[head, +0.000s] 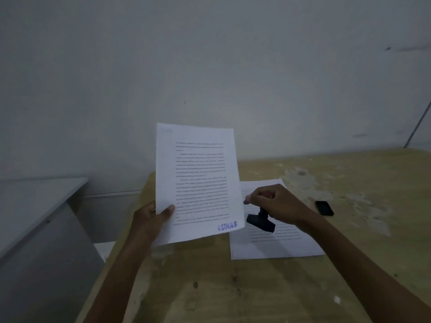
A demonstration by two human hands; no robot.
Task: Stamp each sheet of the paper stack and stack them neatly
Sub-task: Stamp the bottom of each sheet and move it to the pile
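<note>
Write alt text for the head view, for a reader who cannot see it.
A left hand holds up a printed sheet stamped "LUNAS" in blue at its lower right corner. The right hand grips a black stamp over more paper lying on a worn wooden table, with a small black case beyond.

Dim bluish light, soft blur, bowed edges

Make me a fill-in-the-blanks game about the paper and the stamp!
1. The left hand holds up a printed sheet stamped with the blue word ____.
2. The right hand grips a black ____.
3. More paper lies flat on the wooden ____.
4. The small black stamp pad sits on the person's ____ side.

Missing words: LUNAS, stamp, table, right
</note>
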